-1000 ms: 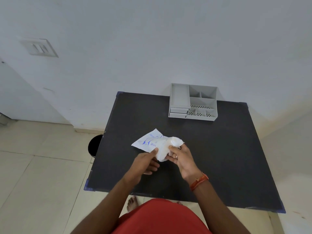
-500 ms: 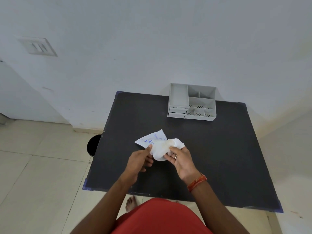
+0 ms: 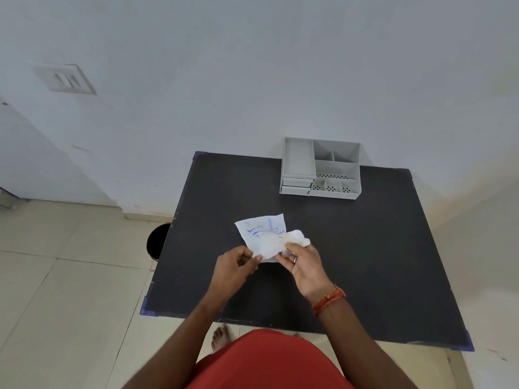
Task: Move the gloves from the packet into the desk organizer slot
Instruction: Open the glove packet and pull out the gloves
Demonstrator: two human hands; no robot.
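A white paper packet [image 3: 259, 230] with blue print is held above the middle of the black table [image 3: 379, 262]. My left hand [image 3: 234, 269] pinches its near edge. Bunched white gloves [image 3: 295, 238] stick out of the packet's right side, and my right hand [image 3: 304, 266] grips them from below. The grey desk organizer [image 3: 320, 168] stands at the table's far edge against the wall, with a long slot on its left and smaller compartments on its right; all look empty.
A black round bin [image 3: 157, 241] stands on the tiled floor by the table's left edge. The white wall rises right behind the organizer. My bare foot and red clothing show below the table's near edge.
The packet has turned more upright and shifted slightly right. The gloves have come further out on the right side as my hands drew a little apart.
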